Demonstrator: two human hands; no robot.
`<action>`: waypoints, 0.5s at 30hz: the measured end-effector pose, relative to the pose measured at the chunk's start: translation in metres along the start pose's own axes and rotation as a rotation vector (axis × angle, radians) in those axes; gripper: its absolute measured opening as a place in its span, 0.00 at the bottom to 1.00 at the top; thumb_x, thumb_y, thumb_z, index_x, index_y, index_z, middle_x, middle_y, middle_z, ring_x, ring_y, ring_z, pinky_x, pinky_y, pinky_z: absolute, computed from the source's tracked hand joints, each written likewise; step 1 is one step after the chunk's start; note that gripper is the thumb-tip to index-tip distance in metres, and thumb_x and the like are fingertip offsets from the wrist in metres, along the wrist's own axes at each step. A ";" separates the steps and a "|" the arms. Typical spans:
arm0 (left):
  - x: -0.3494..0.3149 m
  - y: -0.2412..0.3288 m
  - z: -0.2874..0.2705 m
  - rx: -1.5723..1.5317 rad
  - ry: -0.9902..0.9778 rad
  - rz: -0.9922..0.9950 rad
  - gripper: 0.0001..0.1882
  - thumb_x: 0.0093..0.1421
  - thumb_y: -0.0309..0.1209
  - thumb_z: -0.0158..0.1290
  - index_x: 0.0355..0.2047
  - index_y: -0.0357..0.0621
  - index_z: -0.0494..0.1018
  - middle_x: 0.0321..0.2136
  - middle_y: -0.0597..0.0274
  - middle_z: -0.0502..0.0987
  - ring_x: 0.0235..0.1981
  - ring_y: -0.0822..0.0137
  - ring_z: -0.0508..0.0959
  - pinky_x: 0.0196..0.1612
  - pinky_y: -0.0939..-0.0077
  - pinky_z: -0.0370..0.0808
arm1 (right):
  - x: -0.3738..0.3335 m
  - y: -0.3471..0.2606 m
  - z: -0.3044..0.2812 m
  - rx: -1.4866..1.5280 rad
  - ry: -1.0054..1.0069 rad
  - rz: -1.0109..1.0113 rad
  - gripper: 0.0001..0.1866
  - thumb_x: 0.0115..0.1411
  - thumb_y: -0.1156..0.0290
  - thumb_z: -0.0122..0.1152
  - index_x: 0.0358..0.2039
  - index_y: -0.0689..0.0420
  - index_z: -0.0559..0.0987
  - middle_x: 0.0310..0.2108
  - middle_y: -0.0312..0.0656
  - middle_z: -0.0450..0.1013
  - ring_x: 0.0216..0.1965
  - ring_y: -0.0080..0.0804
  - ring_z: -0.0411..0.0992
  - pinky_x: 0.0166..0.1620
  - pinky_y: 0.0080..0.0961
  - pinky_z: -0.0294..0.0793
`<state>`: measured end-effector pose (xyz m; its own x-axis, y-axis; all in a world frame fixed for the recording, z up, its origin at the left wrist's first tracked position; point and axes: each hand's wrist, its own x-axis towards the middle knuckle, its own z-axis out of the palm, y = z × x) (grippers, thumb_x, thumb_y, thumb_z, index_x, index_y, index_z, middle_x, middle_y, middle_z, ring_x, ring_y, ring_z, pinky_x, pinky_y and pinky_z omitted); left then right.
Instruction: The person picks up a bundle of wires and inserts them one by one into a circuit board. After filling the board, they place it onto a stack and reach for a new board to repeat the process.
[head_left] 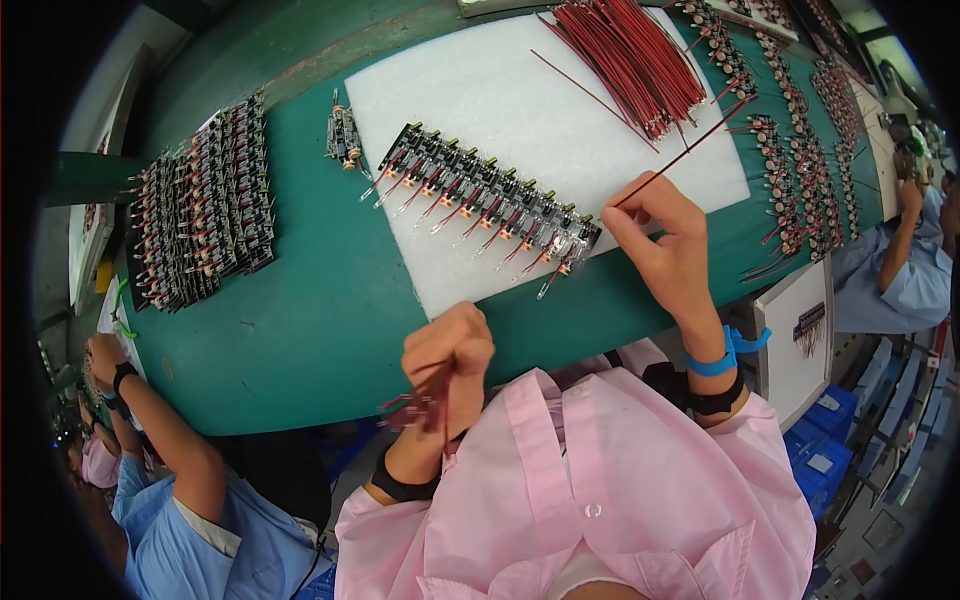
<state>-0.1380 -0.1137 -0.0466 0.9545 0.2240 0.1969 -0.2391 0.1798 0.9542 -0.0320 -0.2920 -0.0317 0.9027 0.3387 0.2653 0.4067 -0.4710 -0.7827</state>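
My left hand [452, 352] is closed round a small bundle of dark red wires [425, 405], whose ends hang down beside my wrist. Between thumb and forefinger, my right hand [662, 238] pinches one long thin red-and-black wire [690, 150] that slants up to the right. Just left of that hand lies a row of joined black circuit boards [480, 190], with short red wires and clear parts along its near edge. It rests on a white foam sheet [400, 100]. A thick bundle of red wires [635, 70] lies at the sheet's far edge.
Stacked rows of boards [205, 205] stand on the green table [310, 340] at left, with a small board piece [342, 135] nearer the sheet. More board rows [790, 180] lie at right. Co-workers' arms show at left [165, 410] and right [900, 240]. A blue wrist strap [722, 355] circles my right wrist.
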 end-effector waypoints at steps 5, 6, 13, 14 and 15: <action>-0.004 0.002 0.001 0.456 -0.170 0.099 0.20 0.48 0.34 0.51 0.11 0.36 0.55 0.10 0.62 0.55 0.10 0.68 0.56 0.13 0.79 0.51 | -0.002 0.004 0.003 0.002 -0.042 -0.017 0.02 0.43 0.81 0.54 0.20 0.63 0.70 0.20 0.36 0.64 0.22 0.19 0.62 0.24 0.13 0.61; -0.005 0.002 0.001 0.495 -0.197 0.136 0.20 0.49 0.34 0.51 0.10 0.37 0.55 0.10 0.62 0.56 0.10 0.67 0.56 0.12 0.79 0.51 | -0.003 0.004 0.003 0.000 -0.043 -0.033 0.02 0.43 0.81 0.54 0.20 0.63 0.70 0.20 0.36 0.64 0.22 0.19 0.63 0.25 0.12 0.62; 0.009 0.019 0.018 0.880 -0.247 0.516 0.19 0.48 0.36 0.50 0.10 0.42 0.55 0.17 0.61 0.65 0.20 0.61 0.65 0.27 0.70 0.63 | -0.003 0.004 0.004 -0.002 -0.045 -0.031 0.03 0.43 0.81 0.54 0.20 0.64 0.70 0.20 0.36 0.64 0.21 0.19 0.63 0.24 0.12 0.63; 0.014 0.019 0.021 0.960 -0.224 0.598 0.18 0.48 0.36 0.50 0.10 0.43 0.55 0.22 0.59 0.69 0.27 0.58 0.69 0.35 0.63 0.64 | -0.003 0.004 0.004 -0.011 -0.043 -0.031 0.03 0.43 0.81 0.54 0.20 0.64 0.70 0.20 0.36 0.64 0.21 0.19 0.63 0.24 0.13 0.63; 0.018 0.016 0.023 0.959 -0.225 0.599 0.18 0.48 0.36 0.50 0.10 0.43 0.55 0.22 0.59 0.69 0.27 0.58 0.69 0.35 0.63 0.64 | -0.003 0.004 0.005 -0.011 -0.042 -0.031 0.03 0.43 0.81 0.54 0.20 0.64 0.70 0.20 0.36 0.64 0.21 0.19 0.63 0.24 0.13 0.63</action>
<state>-0.1208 -0.1285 -0.0223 0.7667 -0.1658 0.6202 -0.5230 -0.7215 0.4537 -0.0342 -0.2910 -0.0381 0.8832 0.3867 0.2653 0.4360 -0.4689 -0.7681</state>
